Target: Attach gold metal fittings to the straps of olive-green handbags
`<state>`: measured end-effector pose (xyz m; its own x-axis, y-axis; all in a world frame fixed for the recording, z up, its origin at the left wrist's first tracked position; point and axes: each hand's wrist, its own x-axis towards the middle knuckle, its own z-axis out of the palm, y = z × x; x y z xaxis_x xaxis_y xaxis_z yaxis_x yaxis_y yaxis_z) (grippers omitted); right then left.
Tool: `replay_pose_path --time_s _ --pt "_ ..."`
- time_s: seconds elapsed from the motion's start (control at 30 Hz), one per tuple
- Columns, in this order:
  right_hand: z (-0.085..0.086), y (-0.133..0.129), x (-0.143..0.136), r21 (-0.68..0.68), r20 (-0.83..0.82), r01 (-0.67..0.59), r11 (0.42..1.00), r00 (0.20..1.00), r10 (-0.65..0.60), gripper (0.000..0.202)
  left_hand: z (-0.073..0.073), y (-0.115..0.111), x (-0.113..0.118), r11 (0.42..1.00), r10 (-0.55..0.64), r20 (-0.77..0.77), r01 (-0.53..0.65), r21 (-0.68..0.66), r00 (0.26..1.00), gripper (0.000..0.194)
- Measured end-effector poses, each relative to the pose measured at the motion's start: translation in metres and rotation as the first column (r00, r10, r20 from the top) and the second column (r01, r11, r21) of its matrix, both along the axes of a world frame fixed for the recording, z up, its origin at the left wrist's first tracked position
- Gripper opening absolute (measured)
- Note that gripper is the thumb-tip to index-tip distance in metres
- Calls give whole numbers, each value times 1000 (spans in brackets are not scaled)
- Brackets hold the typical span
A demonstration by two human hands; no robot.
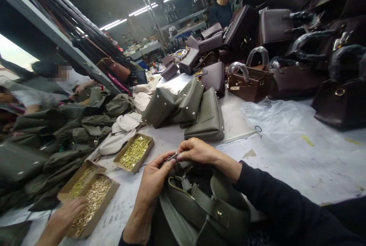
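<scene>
An olive-green handbag (200, 215) sits open in front of me, its zip edge and a strap with a small gold fitting facing up. My left hand (153, 179) pinches a narrow olive strap (172, 157) at the bag's far edge between thumb and fingers. Right beside it, my right hand (197, 150) is closed on the same strap, fingertips almost touching those of the left. What exactly lies between the right fingertips is too small to make out. Just beyond my hands lie several finished-looking olive bags (204, 118).
Left of me stand cardboard boxes of small gold metal fittings (134, 152) and copper-coloured ones (95, 196); another person's hand (65, 213) reaches into the nearer box. Olive bags (20, 158) pile up at left. Dark brown handbags (251, 82) and plastic sheeting (286, 124) lie at right.
</scene>
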<state>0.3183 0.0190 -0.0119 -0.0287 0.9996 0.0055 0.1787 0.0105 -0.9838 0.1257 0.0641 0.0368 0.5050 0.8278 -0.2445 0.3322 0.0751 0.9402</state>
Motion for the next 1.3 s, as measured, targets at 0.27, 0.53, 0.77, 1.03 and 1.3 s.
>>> replay_pose_path --time_s 0.27,0.53,0.77,1.03,1.3 --pt "-8 6 3 -10 -187 -98 995 978 94 16 -2 2 -2 999 -2 -88 5 35 996 60" --pt "-12 4 6 -25 -309 -170 985 939 154 17 -4 3 0 996 33 -13 -34 -88 999 59" --pt "-23 6 2 -111 -566 -247 963 812 143 35 -21 9 -7 969 57 73 -38 -242 996 62" --pt "-33 8 -2 -199 -664 -268 943 744 71 48 -35 13 -5 936 84 175 -18 -352 981 66" --pt "-34 7 -6 -205 -651 -200 958 759 19 55 -28 5 -2 997 9 85 -2 -83 996 52"
